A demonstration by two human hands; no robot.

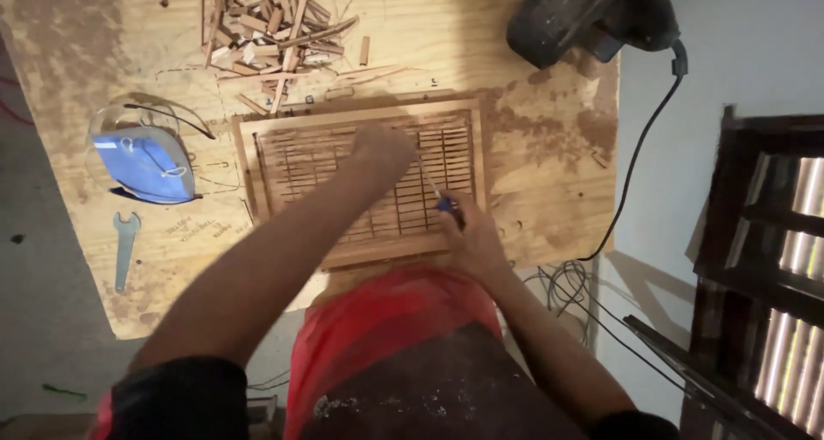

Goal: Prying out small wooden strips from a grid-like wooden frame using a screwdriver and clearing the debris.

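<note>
Wooden louvred panel (365, 182) under both hands

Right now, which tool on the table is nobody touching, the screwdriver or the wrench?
The grey wrench. It lies alone near the plywood table's left edge, below the blue mask. The blue-handled screwdriver is in the right hand.

I look down on a plywood table (532, 161) carrying a slatted wooden frame (369, 182), a heap of wood offcuts (270, 32), a blue face mask (146, 165), a spanner (125, 247) and a dark power tool (592, 11).
</note>
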